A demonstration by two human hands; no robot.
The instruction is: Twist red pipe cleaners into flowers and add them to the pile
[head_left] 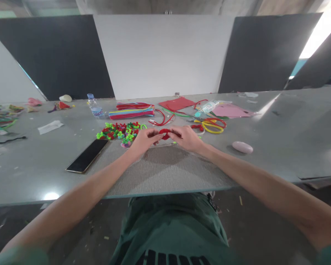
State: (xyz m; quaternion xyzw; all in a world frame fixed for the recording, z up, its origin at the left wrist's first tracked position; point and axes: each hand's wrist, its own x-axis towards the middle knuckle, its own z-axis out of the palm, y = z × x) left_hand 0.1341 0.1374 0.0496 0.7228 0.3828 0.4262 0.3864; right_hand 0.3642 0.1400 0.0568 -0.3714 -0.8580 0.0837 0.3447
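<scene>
Fingertips (pixel 155 134) of the left hand (pixel 143 140) and the right hand (pixel 188 138) meet in a pinch on a small red fuzzy pipe-cleaner piece (pixel 164 133). Each hand grips one end, so the piece is held between them just above the far edge of a grey woven mat (pixel 165 173). How far the piece is already curled cannot be told, as the fingers cover most of it.

The work looks like bending or twisting this short stem. It would probably go best with both pinches close to the bend, turning at the fingertips and resting the wrists on the mat.

Just beyond the left hand lies a heap of small green, red and purple twisted fuzzy shapes (pixel 118 131), close enough to be knocked by a wide elbow swing. A flat black smartphone (pixel 87 155) lies at the mat's left corner. Near the right hand are yellow and red fuzzy loops (pixel 212 126), and further right sits a pale pink oval object (pixel 242 147).

Further back are a striped bundle of straight multicoloured pipe cleaners (pixel 132 110), a clear plastic water bottle (pixel 95 106), a red felt sheet (pixel 176 103) and a pink paper sheet (pixel 231 110). The grey table (pixel 292 125) has more open room on the right, and its near edge runs just under the forearms.
</scene>
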